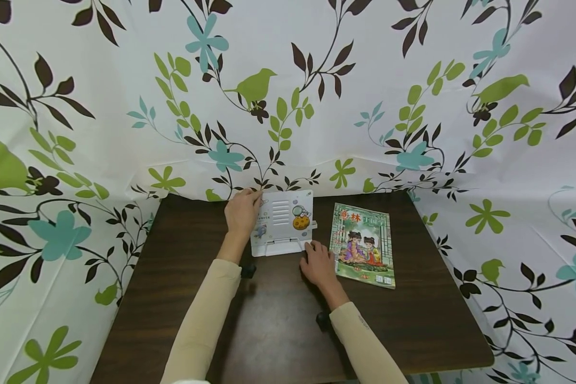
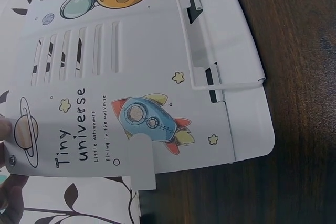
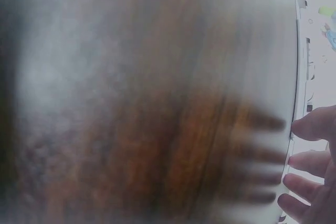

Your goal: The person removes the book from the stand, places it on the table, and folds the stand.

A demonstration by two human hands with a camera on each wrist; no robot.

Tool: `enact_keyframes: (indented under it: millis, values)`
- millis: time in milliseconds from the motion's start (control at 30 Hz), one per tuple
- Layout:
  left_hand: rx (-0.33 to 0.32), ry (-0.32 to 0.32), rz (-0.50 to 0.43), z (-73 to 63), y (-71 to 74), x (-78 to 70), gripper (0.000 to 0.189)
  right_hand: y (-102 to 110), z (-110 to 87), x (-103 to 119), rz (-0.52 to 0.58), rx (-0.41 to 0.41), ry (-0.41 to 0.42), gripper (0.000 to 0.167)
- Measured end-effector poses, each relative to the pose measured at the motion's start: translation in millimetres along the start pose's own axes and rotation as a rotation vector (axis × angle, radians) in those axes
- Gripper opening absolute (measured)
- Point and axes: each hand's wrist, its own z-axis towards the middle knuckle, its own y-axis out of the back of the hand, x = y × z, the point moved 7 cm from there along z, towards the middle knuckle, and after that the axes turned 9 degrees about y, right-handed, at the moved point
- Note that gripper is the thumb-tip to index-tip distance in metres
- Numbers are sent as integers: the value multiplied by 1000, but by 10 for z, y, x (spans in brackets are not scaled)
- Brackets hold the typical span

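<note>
A white book stand [image 1: 280,234] with a printed astronaut, rocket and planet tilts up at the back of the table. My left hand [image 1: 242,212] grips its upper left corner; in the left wrist view, fingertips and thumb sit on either side of that corner. Wire page holders [image 2: 228,86] cross the bottom ledge. My right hand [image 1: 318,264] is at the stand's lower right corner, its fingers [image 3: 304,186] loosely extended, with fingertips right at the table top and the ledge.
A magazine [image 1: 362,245] with two illustrated figures on its cover lies just right of the stand. The dark wood table [image 1: 278,320] meets a leaf-and-bird patterned cloth [image 1: 317,138] behind the stand. A small tab [image 1: 314,225] sticks out from the stand's right side.
</note>
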Motion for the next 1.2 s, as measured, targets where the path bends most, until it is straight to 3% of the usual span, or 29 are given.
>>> enact_keyframes:
  millis: [500,867,1200]
  values:
    - [4,-2,0,-64,127,49,26,40,111,-57,23,25,-32,54]
    - [75,42,13,-147,134,132,27,16,115,-70,65,62,-61,56]
    - [114,64,-29,-171,220,200,27,42,182,-68,67,38,-68,54]
